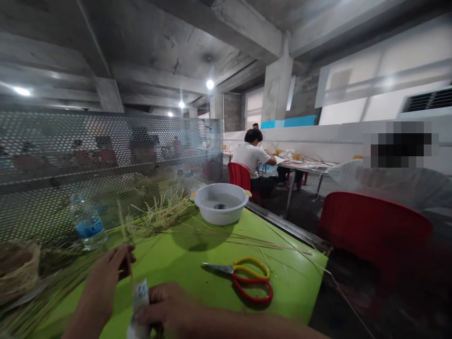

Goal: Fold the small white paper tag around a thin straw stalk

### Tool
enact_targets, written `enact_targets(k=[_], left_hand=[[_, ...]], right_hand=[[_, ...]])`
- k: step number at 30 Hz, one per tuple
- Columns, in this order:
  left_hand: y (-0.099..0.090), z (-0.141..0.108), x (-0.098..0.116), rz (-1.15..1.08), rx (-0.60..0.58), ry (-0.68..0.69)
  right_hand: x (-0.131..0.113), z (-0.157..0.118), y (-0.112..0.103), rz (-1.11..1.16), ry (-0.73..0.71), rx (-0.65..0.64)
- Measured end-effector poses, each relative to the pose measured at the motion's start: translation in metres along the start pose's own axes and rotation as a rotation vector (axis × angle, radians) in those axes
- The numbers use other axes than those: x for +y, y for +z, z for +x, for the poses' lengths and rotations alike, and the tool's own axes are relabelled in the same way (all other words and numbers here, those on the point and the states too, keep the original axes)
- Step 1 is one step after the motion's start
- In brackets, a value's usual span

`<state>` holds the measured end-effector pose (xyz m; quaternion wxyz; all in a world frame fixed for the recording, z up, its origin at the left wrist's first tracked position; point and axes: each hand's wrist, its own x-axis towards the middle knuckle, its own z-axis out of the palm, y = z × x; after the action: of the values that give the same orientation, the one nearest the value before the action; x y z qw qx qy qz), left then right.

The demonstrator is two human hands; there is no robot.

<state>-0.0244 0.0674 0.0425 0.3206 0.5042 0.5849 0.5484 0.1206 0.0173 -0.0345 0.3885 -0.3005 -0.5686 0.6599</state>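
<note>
My left hand (pixel 115 263) is closed around a thin straw strand (pixel 123 226) that rises above the fingers and runs down toward my other hand. Close to the near table edge, my right hand (pixel 165 303) grips a white printed strip (pixel 141 293), which looks like paper or tape; its lower part is blurred. Right of my hands lies a pair of scissors (pixel 226 269) with one yellow and one red handle, blades pointing left. Beyond them stands a white basin (pixel 222 212) holding water and a dark round object.
Loose straw (pixel 158 214) covers the left and back of the green table (pixel 293 294). A water bottle (pixel 86 226) and a woven basket (pixel 17 273) stand left, by a perforated metal panel (pixel 169 146). Past the right edge are a red chair (pixel 374 226) and seated people.
</note>
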Motion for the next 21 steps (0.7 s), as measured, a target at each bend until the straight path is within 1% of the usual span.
enact_targets(k=[1, 3, 4, 6, 9, 11, 13, 14, 15, 16, 17, 18, 20, 21], left_hand=[[0.002, -0.010, -0.001, -0.026, -0.088, -0.033], [0.007, -0.031, -0.004, -0.031, -0.173, -0.080], [0.009, -0.040, -0.005, -0.021, -0.205, -0.099], [0.013, -0.052, -0.008, -0.010, -0.233, -0.076], [0.013, -0.055, -0.011, -0.041, -0.196, -0.049], [0.008, -0.048, -0.014, -0.070, -0.128, -0.024], [-0.001, -0.040, -0.019, -0.086, -0.036, -0.014], [-0.006, -0.037, -0.021, -0.089, -0.012, -0.022], [-0.011, -0.034, -0.024, -0.084, -0.021, -0.035], [-0.016, -0.033, -0.027, -0.073, -0.066, -0.055], [-0.019, -0.034, -0.029, -0.065, -0.118, -0.074], [-0.022, -0.035, -0.030, -0.064, -0.166, -0.089], [-0.023, -0.042, -0.031, -0.080, -0.224, -0.105], [-0.023, -0.046, -0.031, -0.090, -0.240, -0.108]], right_hand=[[-0.005, -0.001, -0.001, 0.051, 0.004, 0.072], [-0.013, -0.004, -0.003, 0.090, -0.045, 0.145], [-0.015, -0.005, -0.003, 0.112, -0.063, 0.144], [-0.017, -0.006, -0.002, 0.141, -0.073, 0.115], [-0.014, -0.013, 0.005, 0.108, -0.047, 0.118], [-0.011, -0.019, 0.012, 0.086, -0.011, 0.100], [-0.008, -0.027, 0.019, 0.014, 0.072, 0.019], [-0.008, -0.029, 0.021, -0.046, 0.115, -0.043], [-0.008, -0.031, 0.022, -0.101, 0.133, -0.088], [-0.010, -0.032, 0.021, -0.137, 0.121, -0.108], [-0.014, -0.032, 0.018, -0.141, 0.079, -0.082], [-0.018, -0.030, 0.014, -0.097, 0.019, -0.025], [-0.029, -0.025, 0.004, -0.068, -0.042, 0.136], [-0.034, -0.022, -0.002, -0.064, -0.059, 0.196]])
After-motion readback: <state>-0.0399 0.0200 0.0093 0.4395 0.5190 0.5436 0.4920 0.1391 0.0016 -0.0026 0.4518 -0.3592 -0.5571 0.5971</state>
